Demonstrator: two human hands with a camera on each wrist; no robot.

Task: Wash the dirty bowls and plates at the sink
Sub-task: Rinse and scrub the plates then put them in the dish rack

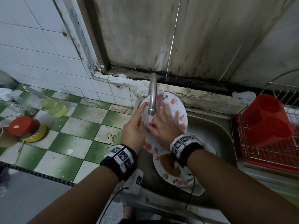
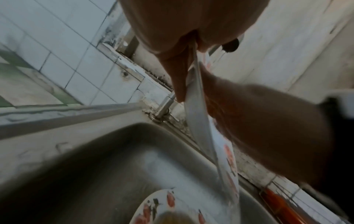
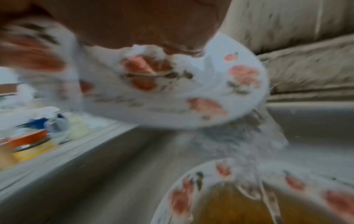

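Two flowered plates show: one plate tilted under the running tap, and a dirty plate with brown residue lying in the sink below, perhaps atop more dishes I cannot count. Her left hand grips the tilted plate's edge, thumb in front; her right hand rubs its face with flat, spread fingers. Washing looks early: nothing clean sits in the red rack, and I see no bowls.

Left hand grips plate edge, thumb in front; right hand flat, fingers spread, pressing plate face. Both forearms extended, wristbands on.
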